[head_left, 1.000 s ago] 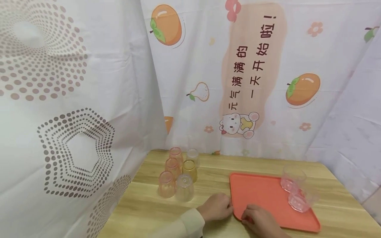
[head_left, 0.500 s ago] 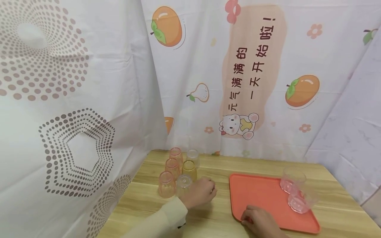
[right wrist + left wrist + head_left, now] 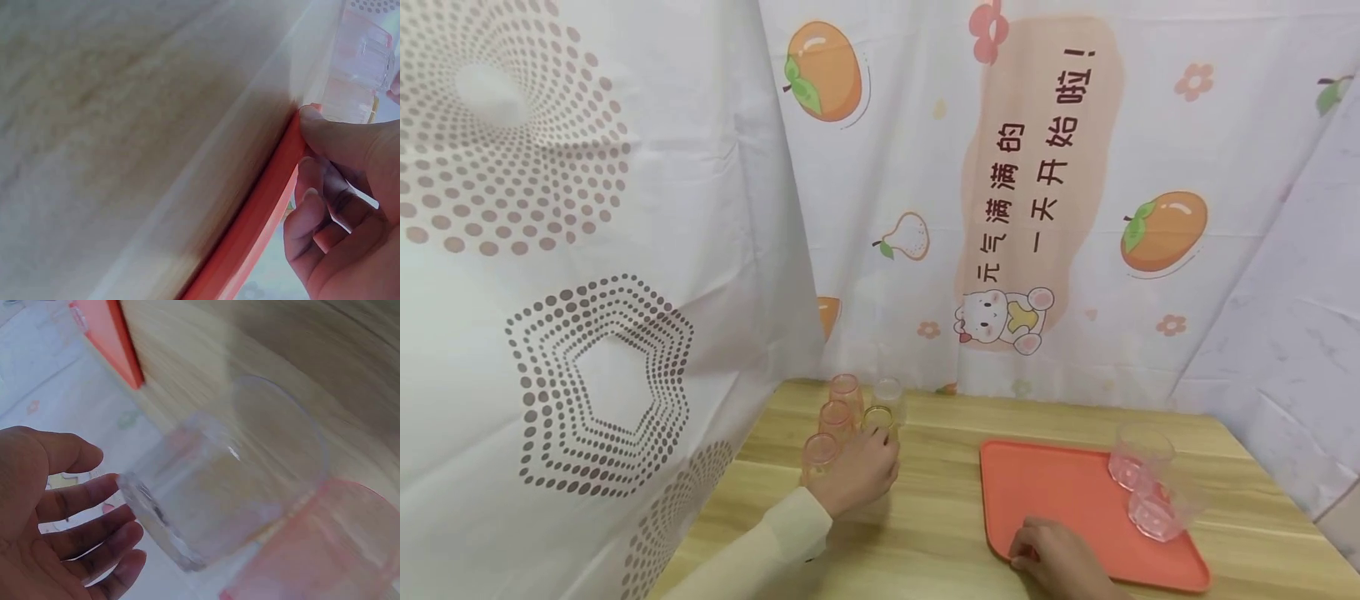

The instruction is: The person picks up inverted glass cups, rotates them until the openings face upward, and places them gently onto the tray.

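My left hand (image 3: 859, 471) is over the front of a group of upside-down tumblers, its fingers loosely bent. In the left wrist view, its fingertips are right at the base of a clear tumbler (image 3: 212, 487), with a pink tumbler (image 3: 325, 550) beside that one. The head view has the clear tumbler hidden behind this hand. Pink tumblers (image 3: 820, 450) stand to the left, and a yellow tumbler (image 3: 878, 414) is just beyond the fingers. My right hand (image 3: 1052, 554) holds the near left corner of a red tray (image 3: 1037, 483), thumb on its rim and fingers curled.
Two clear pinkish cups (image 3: 1157, 508) are at the tray's right side. Another clear tumbler (image 3: 889, 400) stands at the back of the group. A wooden table (image 3: 932, 500) lies beneath, with a printed curtain (image 3: 910, 333) behind and a dotted one (image 3: 715, 250) at left.
My left hand has left the tray's left edge and moved left to the tumblers. The right hand has stayed at the tray's corner.
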Tool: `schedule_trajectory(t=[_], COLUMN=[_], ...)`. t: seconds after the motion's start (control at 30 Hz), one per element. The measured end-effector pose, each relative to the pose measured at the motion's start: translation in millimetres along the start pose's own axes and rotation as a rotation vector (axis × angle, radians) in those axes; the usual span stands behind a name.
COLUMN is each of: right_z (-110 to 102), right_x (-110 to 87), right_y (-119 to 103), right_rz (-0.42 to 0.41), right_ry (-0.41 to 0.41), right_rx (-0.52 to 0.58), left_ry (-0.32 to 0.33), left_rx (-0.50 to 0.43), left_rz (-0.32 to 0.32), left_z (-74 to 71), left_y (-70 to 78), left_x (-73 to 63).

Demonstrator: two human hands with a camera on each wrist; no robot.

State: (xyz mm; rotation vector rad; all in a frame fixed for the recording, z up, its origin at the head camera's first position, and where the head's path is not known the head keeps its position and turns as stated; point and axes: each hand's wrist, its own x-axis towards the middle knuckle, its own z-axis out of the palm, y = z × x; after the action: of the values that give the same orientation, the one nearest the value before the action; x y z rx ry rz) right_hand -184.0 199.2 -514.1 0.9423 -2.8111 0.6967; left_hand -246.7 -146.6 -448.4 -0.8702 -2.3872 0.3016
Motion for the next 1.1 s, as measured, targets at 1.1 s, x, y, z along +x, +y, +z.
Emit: schedule_trajectory(t=[1.1], right_z=[-1.4], right_x=[-0.1], right_y=[6.3], right_rz=[0.029], right_ry=[-0.026], right_rx=[0.106], left_ry=[-0.334], left_rx=[-0.54], left_rz=[-0.161], left_z=[0.3], left_y=[-42.1], left_x=[-11.3])
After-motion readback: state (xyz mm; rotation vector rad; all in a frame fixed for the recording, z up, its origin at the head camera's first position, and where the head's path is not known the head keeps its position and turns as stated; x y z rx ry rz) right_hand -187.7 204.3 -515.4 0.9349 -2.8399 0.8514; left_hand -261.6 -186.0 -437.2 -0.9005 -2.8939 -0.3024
